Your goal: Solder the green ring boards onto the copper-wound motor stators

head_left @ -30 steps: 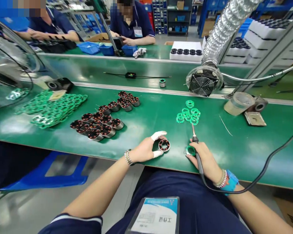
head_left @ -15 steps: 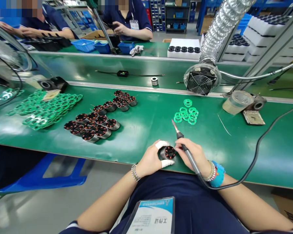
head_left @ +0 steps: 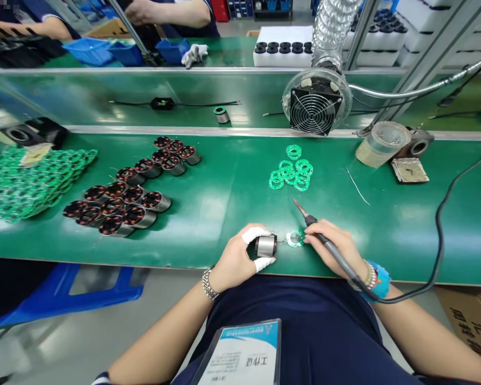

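Note:
Between the white-covered thumb and finger of my left hand (head_left: 240, 251) lies a silver motor stator (head_left: 266, 246), turned on its side above the green table. Thin wires reach from its right end toward a green ring-shaped circuit board (head_left: 295, 238). My right hand (head_left: 339, 247) is closed around a soldering iron (head_left: 323, 238), its tip pointing up and left. The same hand's fingertips touch the right edge of that ring board. Past the iron's tip is a small group of loose green ring boards (head_left: 292, 172).
Several stators with copper windings (head_left: 134, 195) stand at left, beside a stack of green board panels (head_left: 36, 179). A fan (head_left: 316, 109) with a foil duct is behind. At right are a plastic cup (head_left: 382, 144) and a soldering sponge (head_left: 410, 170). The iron's cable (head_left: 441, 235) loops right.
My left hand has tipped the stator from end-up onto its side. A green ring board now shows at my right fingertips, which have moved away from the stator. The camera view has shifted.

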A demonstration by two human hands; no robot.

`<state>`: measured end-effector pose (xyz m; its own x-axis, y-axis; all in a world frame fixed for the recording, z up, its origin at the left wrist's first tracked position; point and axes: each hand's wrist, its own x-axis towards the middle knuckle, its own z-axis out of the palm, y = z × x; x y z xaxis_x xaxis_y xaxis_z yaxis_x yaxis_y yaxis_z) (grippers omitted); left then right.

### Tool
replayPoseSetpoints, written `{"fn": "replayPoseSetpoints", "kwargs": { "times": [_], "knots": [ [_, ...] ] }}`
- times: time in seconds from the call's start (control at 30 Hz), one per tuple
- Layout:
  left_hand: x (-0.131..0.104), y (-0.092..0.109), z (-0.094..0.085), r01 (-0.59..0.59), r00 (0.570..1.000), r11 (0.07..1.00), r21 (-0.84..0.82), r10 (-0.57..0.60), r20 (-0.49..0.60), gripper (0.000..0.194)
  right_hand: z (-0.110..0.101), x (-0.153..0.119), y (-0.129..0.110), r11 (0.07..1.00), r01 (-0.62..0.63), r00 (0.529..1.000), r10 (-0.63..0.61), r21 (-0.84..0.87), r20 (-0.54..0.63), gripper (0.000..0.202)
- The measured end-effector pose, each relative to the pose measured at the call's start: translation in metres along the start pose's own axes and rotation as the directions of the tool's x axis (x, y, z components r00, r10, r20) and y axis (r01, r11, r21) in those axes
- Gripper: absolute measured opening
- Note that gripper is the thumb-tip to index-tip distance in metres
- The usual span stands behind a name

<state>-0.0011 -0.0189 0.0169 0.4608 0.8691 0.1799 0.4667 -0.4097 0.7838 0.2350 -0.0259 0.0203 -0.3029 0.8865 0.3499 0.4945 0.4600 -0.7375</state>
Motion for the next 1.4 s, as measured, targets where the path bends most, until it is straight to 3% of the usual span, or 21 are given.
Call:
{"fn": "replayPoseSetpoints", "kwargs": {
  "times": [0.13,0.23,0.63,1.4],
  "knots": [
    [0.003,-0.003,0.002,-0.014,1.000,1.000,-0.008,0.014,0.013,0.040,-0.024,-0.007,0.004,0.999,-0.034,0.999,0.035,-0.016,0.016,0.019],
    [0.007,-0.002,0.003,-0.040,0.999,0.999,-0.014,0.041,0.034,0.039,-0.030,-0.008,0.004,0.995,-0.096,0.995,0.097,-0.012,0.030,0.015],
    [0.009,-0.006,0.004,-0.021,0.999,0.997,-0.079,0.024,0.048,0.041,-0.030,-0.005,0.007,0.989,-0.129,0.982,0.118,0.069,0.150,0.011],
    [0.008,-0.007,0.005,-0.009,0.999,0.997,-0.072,0.012,0.038,0.040,-0.031,-0.007,0.007,0.986,-0.136,0.986,0.125,0.096,0.113,0.012]
  ]
}}
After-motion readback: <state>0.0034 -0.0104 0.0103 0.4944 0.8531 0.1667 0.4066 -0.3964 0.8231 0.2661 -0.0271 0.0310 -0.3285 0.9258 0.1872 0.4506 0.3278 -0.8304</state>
